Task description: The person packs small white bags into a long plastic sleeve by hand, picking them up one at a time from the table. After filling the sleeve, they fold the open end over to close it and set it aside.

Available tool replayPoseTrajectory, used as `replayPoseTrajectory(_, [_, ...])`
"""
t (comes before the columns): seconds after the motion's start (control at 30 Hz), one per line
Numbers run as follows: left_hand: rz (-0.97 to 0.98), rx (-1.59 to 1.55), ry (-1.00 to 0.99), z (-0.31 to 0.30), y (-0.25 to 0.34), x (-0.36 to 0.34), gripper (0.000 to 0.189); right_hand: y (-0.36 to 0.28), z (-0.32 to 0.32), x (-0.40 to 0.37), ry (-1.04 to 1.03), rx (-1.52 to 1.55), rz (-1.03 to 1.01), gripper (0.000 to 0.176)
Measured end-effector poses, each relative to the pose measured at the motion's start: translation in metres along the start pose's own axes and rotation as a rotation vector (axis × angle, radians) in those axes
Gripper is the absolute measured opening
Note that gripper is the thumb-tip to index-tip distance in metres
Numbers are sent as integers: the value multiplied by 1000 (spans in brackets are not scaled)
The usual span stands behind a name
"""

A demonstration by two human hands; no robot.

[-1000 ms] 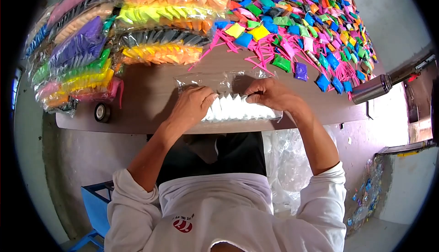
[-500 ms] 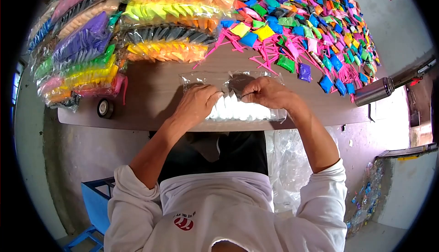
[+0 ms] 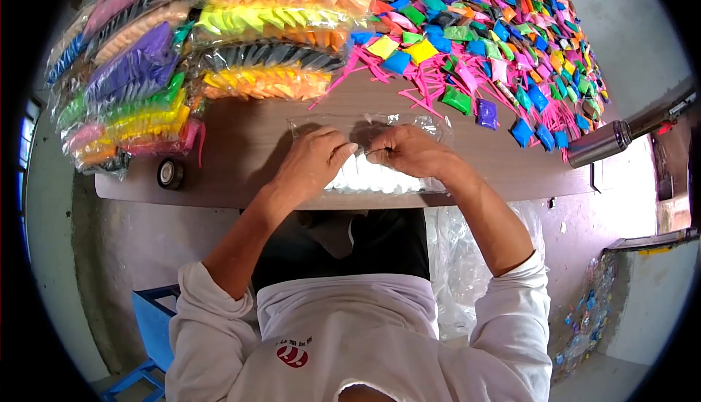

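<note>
A clear plastic bag (image 3: 429, 126) lies flat near the table's front edge, with a row of white packets (image 3: 380, 177) in its near part. My left hand (image 3: 312, 159) is closed at the bag's left side, its thumb pressed towards the fingers over the film and the white packets. Just to the right, my right hand (image 3: 409, 150) pinches over the middle of the bag. A thin dark strip shows at its fingertips, too small to name. The fingertips of both hands almost meet above the packets.
Filled bags of coloured packets (image 3: 270, 18) are stacked at the back left. Loose coloured packets (image 3: 456, 101) and pink sticks (image 3: 423, 88) heap at the back right. A tape roll (image 3: 169, 174) sits front left; a metal cylinder (image 3: 600, 145) lies at the right edge.
My right hand has moved left, closer to my left hand, with the thin dark strip still at its fingertips. My left hand has barely shifted.
</note>
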State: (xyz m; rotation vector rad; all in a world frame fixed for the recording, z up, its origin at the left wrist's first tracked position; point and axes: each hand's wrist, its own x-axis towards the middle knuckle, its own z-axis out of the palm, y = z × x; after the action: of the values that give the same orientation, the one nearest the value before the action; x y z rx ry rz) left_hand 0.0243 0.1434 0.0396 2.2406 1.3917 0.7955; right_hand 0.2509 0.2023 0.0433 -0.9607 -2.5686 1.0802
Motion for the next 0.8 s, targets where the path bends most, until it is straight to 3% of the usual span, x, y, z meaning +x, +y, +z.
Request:
replayPoseTrajectory(0.1, [17,-34,89,-4,11,6,23,3,5,3,-9,-22,-29,27])
replayPoseTrajectory(0.23, [36,-67,57,14,13,8,24,-3,1,2,2,-58,34,28])
replayPoseTrajectory(0.33, [-6,57,27,20,16,10,24,2,-5,-1,-48,-103,66,20])
replayPoseTrajectory(0.4, [-48,86,-47,17,18,10,25,3,-12,-8,18,65,-16,17])
replayPoseTrajectory(0.8, [-34,93,-14,19,13,9,30,17,-7,-11,11,87,21,13])
